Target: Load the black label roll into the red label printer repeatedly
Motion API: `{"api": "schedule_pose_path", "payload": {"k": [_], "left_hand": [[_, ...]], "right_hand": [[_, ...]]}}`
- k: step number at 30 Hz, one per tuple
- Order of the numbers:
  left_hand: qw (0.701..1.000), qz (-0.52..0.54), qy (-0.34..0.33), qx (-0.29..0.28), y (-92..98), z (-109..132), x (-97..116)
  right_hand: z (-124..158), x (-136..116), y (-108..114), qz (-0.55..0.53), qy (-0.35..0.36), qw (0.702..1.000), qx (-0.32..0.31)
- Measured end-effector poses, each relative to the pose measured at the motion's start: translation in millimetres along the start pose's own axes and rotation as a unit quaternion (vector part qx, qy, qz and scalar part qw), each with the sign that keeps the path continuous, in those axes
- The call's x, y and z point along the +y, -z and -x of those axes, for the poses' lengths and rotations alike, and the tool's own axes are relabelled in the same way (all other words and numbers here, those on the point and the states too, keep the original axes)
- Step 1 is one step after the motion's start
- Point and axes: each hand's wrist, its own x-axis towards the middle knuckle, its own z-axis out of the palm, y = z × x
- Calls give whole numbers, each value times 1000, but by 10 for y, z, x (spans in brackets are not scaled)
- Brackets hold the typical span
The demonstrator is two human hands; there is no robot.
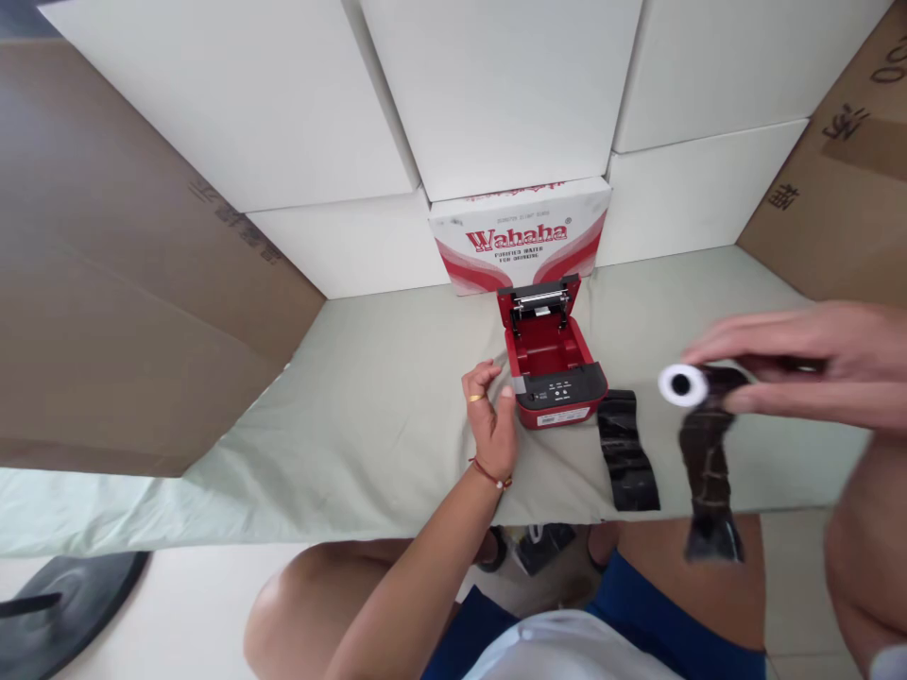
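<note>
A small red and black receipt printer (559, 389) stands on the cloth with its lid (544, 298) tipped up and its red paper bay showing. My left hand (494, 420) rests against the printer's left side, thumb at its front corner, the other fingers loosely curved and apart from the thumb. To the right, above the cloth, my right hand (786, 368) pinches a white paper roll (681, 385) with a black core between thumb and fingers. From the roll a shiny black strip (709, 472) hangs down past the table edge. Another black strip (627, 453) lies beside the printer.
Pale green cloth (383, 406) covers the table. Behind the printer stands a Wahaha carton (521, 236) against stacked white boxes (496, 85). Brown cardboard panels (128, 255) flank both sides. Below the front edge are my legs and a plastic-wrapped item (542, 548) on the floor.
</note>
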Motion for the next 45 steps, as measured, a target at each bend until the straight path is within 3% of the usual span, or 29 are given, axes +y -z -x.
{"api": "schedule_pose_path", "payload": {"k": [1,2,6,9,15,23,27,31,34,37,45], "left_hand": [[1000,-11,-15,-5,1,2,5],[999,-24,-32,-12,2,3,12],[992,-73,-97,-31,0,13,50],[987,-89,-133,-24,6,30,82],[962,-114,-232,-90,21,62,158],[944,-152,-269,-118,-27,40,187],[943,-166,-268,-109,-40,52,169],[942,-165,-271,-108,-44,61,165],[940,-169,-278,-106,-48,67,171],[938,-178,-278,-104,-47,77,181],[911,-216,-334,-105,-36,52,209]], "right_hand": [[-153,-101,-99,9,29,991,-130],[-326,-183,-234,15,39,986,-159],[-944,-328,-914,90,22,989,-115],[-1165,-352,-1268,209,-42,973,-94],[-1309,-441,-1442,284,-99,949,-95],[-1457,-456,-1548,287,-79,947,-118],[-1327,-424,-1380,226,-4,968,-111],[-870,-281,-1238,138,70,985,-69],[-476,-88,-1281,56,168,984,-13],[-230,81,-1379,68,216,974,3],[-150,234,-1414,111,246,963,-8]]}}
